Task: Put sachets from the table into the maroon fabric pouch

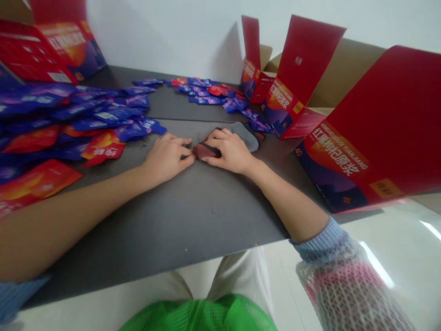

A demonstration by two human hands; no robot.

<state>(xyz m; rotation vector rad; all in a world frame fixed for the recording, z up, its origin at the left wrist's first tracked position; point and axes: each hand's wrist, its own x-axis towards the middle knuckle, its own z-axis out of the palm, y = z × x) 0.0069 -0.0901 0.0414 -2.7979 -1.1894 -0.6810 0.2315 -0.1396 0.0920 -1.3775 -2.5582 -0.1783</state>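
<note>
On the grey table, a folded cloth (206, 151), reddish brown with a dark edge, lies under my right hand (229, 149). The fingers of that hand are curled over it and grip it. A grey padded part (244, 135), which may belong to the same cloth, shows just behind the hand. My left hand (168, 156) rests on the table to the left, its thumb and index fingertips pinched together at the cloth's left end. Parts of the cloth are hidden by my right hand.
Blue and red sachets (113, 115) are heaped at the left, and more sachets (203, 89) lie along the back. Open red cartons (285, 92) stand at the right, the nearest carton (361, 151) by the table edge. Another red carton (69, 46) stands at the back left.
</note>
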